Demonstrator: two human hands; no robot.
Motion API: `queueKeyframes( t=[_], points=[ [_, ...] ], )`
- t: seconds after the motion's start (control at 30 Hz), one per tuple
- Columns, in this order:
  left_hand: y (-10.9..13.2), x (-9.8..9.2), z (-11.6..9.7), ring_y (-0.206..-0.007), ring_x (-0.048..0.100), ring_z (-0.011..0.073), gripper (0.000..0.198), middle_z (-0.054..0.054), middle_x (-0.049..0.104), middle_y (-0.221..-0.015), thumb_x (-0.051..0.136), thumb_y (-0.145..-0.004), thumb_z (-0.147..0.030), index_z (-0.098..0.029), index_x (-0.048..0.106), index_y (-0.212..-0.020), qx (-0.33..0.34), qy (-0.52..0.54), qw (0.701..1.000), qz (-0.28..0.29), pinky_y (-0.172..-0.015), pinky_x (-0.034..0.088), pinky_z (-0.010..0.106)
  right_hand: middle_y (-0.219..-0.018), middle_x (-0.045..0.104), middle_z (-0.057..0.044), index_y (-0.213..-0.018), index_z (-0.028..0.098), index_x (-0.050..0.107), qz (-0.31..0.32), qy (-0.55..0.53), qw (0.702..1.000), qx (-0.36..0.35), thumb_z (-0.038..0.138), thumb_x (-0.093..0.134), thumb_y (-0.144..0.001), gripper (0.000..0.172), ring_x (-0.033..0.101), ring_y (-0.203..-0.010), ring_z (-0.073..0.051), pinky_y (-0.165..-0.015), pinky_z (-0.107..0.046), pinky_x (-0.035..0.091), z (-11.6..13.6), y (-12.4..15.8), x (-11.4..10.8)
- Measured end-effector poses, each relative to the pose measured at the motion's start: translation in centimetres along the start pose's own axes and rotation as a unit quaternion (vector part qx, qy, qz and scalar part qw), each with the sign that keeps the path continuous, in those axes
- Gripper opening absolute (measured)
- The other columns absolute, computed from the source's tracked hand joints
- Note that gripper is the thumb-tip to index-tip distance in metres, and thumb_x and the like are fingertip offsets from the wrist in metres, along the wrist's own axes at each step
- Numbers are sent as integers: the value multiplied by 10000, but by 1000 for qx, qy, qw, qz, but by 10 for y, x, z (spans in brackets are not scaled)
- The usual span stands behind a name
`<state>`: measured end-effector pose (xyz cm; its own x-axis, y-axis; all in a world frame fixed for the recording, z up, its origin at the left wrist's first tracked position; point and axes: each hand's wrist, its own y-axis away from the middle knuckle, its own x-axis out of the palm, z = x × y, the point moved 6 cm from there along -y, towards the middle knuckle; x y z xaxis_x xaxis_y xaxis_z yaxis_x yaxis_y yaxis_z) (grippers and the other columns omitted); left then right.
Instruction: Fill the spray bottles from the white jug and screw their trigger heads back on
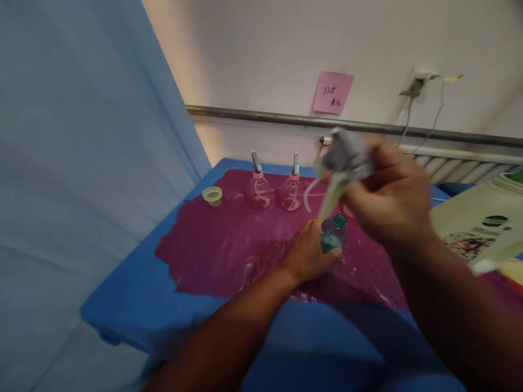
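My left hand (pixel 311 251) is closed around a small clear bottle (pixel 333 234) with a green neck, standing on the purple sheet with greenish liquid inside. Above and to the right of it, my right hand (pixel 394 188) grips a grey spray head (pixel 347 155), blurred by motion. A pale thin tube hangs from the spray head, apart from the bottle's mouth. Two clear spray bottles with pink collars, a left one (pixel 259 191) and a right one (pixel 291 191), stand further back, each with some reddish contents at the bottom.
A pale green round cup (pixel 213 196) sits at the back left of the purple sheet (pixel 212 245). On the right is a large cream container (pixel 484 226). A blue curtain (pixel 81 163) borders the left; a metal rail (pixel 261 115) runs along the wall.
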<state>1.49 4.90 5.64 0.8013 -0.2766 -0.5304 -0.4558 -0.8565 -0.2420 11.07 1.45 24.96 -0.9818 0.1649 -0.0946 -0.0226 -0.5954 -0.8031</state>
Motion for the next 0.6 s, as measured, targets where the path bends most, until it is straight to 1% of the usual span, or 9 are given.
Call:
queueKeyframes(
  t=[0.07,0.1,0.13,0.2,0.3,0.4,0.5,0.6],
  points=[
    [1,-2,-1,-1513,677,392,792,157,690,-1611,848,-921,-368,-256,540,-1642,0,-2,1000,7,-1320,556,603,-992,807,3,-1064,238,808,-98,19,995,-1,261,938,-914,200,769,-826,-148,-799,-327,685,7,-6,-42],
    [1,-3,-2,-1534,665,391,799,166,672,-1639,837,-934,-383,-247,527,-1657,0,-5,1000,8,-1335,541,608,-949,792,5,-1024,232,802,-132,27,991,2,267,948,-896,198,761,-796,-150,-786,-340,690,9,-7,-58],
    [2,-4,-2,-1543,660,391,801,170,664,-1651,830,-943,-397,-244,521,-1665,0,-7,1000,9,-1342,534,612,-916,777,6,-992,227,793,-153,34,988,7,272,957,-881,203,759,-780,-156,-783,-354,696,8,-6,-70],
    [2,-6,-3,-1541,665,393,792,163,672,-1642,831,-952,-414,-253,525,-1665,-1,-10,1000,17,-1342,534,621,-891,764,5,-962,224,784,-167,39,985,17,267,979,-851,228,764,-774,-167,-778,-366,706,1,-4,-85],
    [2,-7,-5,-1551,664,395,790,150,679,-1643,840,-949,-397,-277,529,-1665,-11,-9,1000,23,-1347,533,629,-919,787,4,-1008,243,797,-160,47,985,49,295,988,-871,241,757,-758,-164,-734,-344,699,-16,5,-91],
    [2,-7,-5,-1613,618,411,829,171,635,-1709,846,-947,-382,-262,505,-1693,-28,-9,999,17,-1388,488,651,-938,803,17,-1043,264,796,-158,53,982,85,343,974,-906,238,763,-777,-162,-744,-335,700,-33,15,-89],
    [2,-7,-5,-1599,631,400,822,174,644,-1690,843,-956,-368,-246,504,-1694,-23,-3,1000,11,-1384,496,634,-929,793,31,-1045,266,794,-140,39,983,115,354,1007,-861,295,751,-765,-156,-783,-342,712,-49,25,-84],
    [1,-7,-6,-1540,671,378,782,152,677,-1637,844,-940,-325,-261,533,-1655,-4,5,1000,2,-1343,540,602,-933,803,20,-1037,256,781,-100,22,981,163,394,1048,-817,372,763,-784,-159,-800,-336,711,-71,39,-81]
  ],
)
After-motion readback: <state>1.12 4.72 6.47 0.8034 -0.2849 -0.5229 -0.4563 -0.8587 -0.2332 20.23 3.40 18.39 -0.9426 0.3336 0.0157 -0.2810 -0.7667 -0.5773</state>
